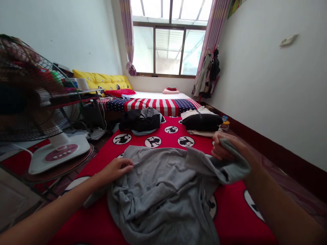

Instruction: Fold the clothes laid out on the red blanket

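Note:
A grey long-sleeved shirt (pixel 163 190) lies spread and wrinkled on a red cloth (pixel 171 141) with round monkey prints. My right hand (pixel 224 146), slightly blurred, is closed on one sleeve, lifting it above the cloth at the right. The raised sleeve loops over that hand and hangs below the wrist. At the shirt's upper left edge is my left hand (pixel 120 168), its fingers curled in against the fabric. Part of the other sleeve shows beneath my left forearm.
Dark clothes (pixel 140 119) lie heaped at the far left of the red cloth. A folded stack (pixel 201 120) sits at the far right, near a yellow-lidded jar (pixel 224 125). On the left stands a fan (pixel 61 149) on a stool. Behind is a bed (pixel 153 105) under a window.

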### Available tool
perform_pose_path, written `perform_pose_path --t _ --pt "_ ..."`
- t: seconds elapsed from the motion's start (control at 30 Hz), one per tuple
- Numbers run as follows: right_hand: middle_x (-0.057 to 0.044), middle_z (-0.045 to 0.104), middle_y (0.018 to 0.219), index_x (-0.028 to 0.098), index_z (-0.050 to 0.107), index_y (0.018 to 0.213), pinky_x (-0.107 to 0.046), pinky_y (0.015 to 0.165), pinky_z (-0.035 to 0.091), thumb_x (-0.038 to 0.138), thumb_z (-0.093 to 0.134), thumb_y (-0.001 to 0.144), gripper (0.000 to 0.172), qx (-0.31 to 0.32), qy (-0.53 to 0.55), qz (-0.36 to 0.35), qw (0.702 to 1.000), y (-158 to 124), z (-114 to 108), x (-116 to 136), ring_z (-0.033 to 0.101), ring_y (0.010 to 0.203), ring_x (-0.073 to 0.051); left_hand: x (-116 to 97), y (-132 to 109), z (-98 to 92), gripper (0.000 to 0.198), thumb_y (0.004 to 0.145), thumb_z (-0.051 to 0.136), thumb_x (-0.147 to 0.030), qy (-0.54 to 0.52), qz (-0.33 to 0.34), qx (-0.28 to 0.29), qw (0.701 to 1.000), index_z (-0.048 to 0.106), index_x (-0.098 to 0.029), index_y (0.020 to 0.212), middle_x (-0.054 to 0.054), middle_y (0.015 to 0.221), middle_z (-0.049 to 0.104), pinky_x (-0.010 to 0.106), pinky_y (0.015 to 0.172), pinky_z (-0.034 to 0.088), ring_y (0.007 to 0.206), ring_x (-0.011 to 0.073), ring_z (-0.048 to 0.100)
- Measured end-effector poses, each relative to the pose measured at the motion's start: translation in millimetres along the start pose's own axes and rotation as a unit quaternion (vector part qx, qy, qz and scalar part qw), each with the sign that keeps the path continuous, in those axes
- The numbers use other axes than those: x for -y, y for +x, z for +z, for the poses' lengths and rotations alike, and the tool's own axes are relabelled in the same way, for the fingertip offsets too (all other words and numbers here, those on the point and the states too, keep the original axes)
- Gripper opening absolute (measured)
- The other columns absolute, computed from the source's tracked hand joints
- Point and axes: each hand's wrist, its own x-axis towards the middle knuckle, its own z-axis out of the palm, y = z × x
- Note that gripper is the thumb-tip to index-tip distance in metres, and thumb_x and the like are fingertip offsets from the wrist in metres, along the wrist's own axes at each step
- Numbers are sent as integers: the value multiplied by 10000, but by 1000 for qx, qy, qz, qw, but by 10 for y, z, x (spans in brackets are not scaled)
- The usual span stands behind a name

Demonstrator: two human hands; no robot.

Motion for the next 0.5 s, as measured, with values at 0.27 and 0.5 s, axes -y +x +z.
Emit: perform_pose_path --t 0.27,0.5 --pt "-82 681 938 162 653 897 -297 704 496 412 693 611 382 -166 -429 94 883 15 -913 -929 640 786 -203 -2 768 24 465 772 547 -354 81 39 -154 984 570 -163 1196 111 1205 581 354 979 393 1136 247 523" --pt "-98 671 1026 170 571 1206 -331 773 453 461 656 648 635 -106 -610 103 778 11 -926 -1318 608 975 -267 -8 980 139 543 645 669 -383 111 -40 -14 993 611 -170 1142 83 1073 652 290 805 444 1001 260 588"
